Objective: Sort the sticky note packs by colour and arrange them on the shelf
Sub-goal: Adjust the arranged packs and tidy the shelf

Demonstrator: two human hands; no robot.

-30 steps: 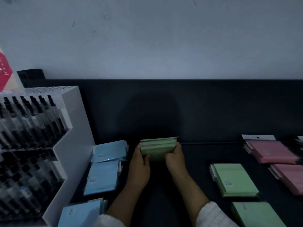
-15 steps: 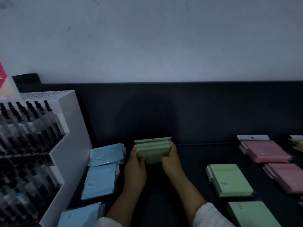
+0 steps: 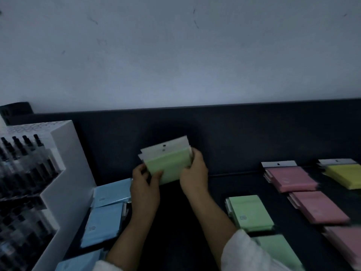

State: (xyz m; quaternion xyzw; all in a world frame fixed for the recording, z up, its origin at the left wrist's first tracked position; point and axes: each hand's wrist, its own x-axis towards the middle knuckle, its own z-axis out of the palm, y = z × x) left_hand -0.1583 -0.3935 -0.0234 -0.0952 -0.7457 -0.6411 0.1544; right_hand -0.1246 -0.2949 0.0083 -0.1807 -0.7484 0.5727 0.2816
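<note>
**Green stack lifted and tilted up off the shelf**

Raised since a moment ago: green packs [image 3: 168,166], now clear of the shelf [image 3: 195,222] near its back edge, header cards fanned. Pinched at each end by left hand [image 3: 145,187] and right hand [image 3: 194,174], fingers closed. Best squared edge-on, then set down behind the green pile [image 3: 251,213], between blue packs [image 3: 112,192] and pink packs [image 3: 291,178].

Both hands [image 3: 144,189] [image 3: 194,178] hold green sticky note packs [image 3: 168,166] above shelf [image 3: 175,222].

We lose the lowest pink pack [image 3: 345,249] at the right edge. The print on the green pack [image 3: 251,213] is too small to read. Pen rack [image 3: 23,184] blurred, cut off left.
</note>
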